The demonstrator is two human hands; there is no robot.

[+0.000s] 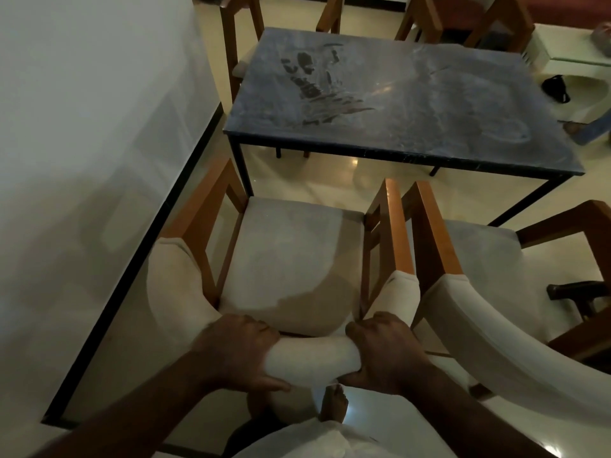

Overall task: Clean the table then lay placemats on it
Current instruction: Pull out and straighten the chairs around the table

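Note:
A dark blue stone-topped table (pixel 413 104) on a black metal frame stands ahead; its top is dusty, with dark hand smears near the left. In front of it is a wooden armchair (pixel 291 259) with a pale cushioned seat and a curved padded backrest. My left hand (pixel 241 352) and my right hand (pixel 383 352) both grip the top of that backrest, a short span of padding showing between them. No placemats or cloth are visible.
A second matching armchair (pixel 489 292) stands close on the right, its arm touching the first. More wooden chairs (pixel 238 44) sit beyond the table. A white wall (pixel 82 127) runs along the left. A bare foot (pixel 334 404) stands on the glossy floor below.

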